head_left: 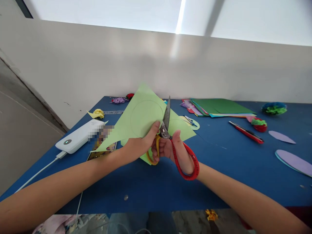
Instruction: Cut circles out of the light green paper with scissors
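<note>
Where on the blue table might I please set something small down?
Between the scissors, red cutter, lilac ovals and right arm there is a bare patch. The left, around the power bank, and the far side, by the paper stack, are crowded.

Showing bare left hand point(143, 140), bare right hand point(182, 153), uncovered forearms point(80, 177). Wearing blue-grey trousers point(161, 222), blurred, partly hidden.
</note>
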Demonstrator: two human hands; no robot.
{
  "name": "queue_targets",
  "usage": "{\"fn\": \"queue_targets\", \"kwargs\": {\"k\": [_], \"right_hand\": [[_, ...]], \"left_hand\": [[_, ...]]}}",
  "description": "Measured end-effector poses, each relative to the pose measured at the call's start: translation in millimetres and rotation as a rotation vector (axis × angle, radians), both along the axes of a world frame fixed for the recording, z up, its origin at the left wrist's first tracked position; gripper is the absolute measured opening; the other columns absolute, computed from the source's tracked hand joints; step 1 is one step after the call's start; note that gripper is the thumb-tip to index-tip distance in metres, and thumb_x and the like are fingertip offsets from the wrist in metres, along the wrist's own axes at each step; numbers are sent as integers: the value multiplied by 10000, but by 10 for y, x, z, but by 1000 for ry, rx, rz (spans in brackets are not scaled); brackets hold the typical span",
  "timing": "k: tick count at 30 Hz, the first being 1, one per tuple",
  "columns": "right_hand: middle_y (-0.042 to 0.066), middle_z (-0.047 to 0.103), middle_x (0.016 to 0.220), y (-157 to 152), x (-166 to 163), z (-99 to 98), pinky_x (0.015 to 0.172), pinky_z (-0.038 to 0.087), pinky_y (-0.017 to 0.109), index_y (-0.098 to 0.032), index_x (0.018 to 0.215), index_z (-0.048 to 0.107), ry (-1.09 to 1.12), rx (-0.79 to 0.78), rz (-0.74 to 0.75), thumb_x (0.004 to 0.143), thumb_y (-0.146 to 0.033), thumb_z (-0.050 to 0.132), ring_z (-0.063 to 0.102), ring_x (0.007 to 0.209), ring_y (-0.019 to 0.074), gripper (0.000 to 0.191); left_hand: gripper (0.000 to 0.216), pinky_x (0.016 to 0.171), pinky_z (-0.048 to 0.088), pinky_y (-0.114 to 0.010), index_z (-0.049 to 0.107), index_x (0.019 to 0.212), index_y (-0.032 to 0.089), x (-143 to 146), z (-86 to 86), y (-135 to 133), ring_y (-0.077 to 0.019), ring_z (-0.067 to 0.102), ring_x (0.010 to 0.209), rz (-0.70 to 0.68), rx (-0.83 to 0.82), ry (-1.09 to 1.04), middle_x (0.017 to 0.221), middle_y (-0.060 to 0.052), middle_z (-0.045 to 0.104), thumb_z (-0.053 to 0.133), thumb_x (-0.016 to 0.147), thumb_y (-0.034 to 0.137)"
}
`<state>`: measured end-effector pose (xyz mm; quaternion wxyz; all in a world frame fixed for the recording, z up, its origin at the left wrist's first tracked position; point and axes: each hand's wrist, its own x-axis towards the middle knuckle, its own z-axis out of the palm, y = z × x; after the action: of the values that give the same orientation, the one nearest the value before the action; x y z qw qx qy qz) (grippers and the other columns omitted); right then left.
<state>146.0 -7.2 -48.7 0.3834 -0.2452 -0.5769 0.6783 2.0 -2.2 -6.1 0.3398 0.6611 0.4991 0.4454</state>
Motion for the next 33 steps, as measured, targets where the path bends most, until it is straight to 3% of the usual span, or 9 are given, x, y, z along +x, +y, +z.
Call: {"fn": "queue_targets", "kwargs": {"k": [6, 12, 18, 27, 33], "right_hand": [[92, 586, 701, -19, -1, 12, 607, 504, 349, -145, 832, 603, 22, -10, 2, 711, -892, 78, 585, 648, 203, 921], [70, 547, 679, -41, -11, 65, 561, 488, 331, -142, 816, 580, 19, 15, -4, 711, -895, 78, 524, 587, 169, 912], [52, 506, 671, -65, -7, 102, 550, 470, 321, -152, 807, 557, 6, 25, 2, 715, -892, 68, 489, 583, 160, 891], [25, 442, 668, -85, -23, 122, 541, 441, 307, -167, 779, 527, 12, 0, -8, 707, -902, 107, 390, 571, 136, 850], [4, 392, 670, -91, -14, 131, 532, 399, 285, -173, 768, 511, 25, -17, -19, 693, -913, 144, 373, 567, 126, 830]], "left_hand": [[444, 859, 476, -315, 567, 644, 219, 3, 6, 25, -188, 630, 767, 58, 50, 37, 735, -29, 679, 483, 864, 595], [533, 756, 462, -290, 480, 531, 208, -7, 14, 44, -131, 516, 543, 30, 72, 109, 528, 20, 530, 433, 880, 607], [570, 684, 432, -283, 421, 494, 208, -21, 16, 26, -115, 446, 485, -9, 13, 104, 476, 35, 457, 409, 881, 626], [567, 625, 410, -284, 405, 485, 211, -11, 34, 13, -112, 454, 473, -26, -21, 77, 468, 35, 459, 423, 871, 627], [546, 620, 408, -294, 418, 506, 212, -19, 50, 15, -118, 449, 482, -14, 48, 82, 488, 33, 478, 442, 868, 621]]}}
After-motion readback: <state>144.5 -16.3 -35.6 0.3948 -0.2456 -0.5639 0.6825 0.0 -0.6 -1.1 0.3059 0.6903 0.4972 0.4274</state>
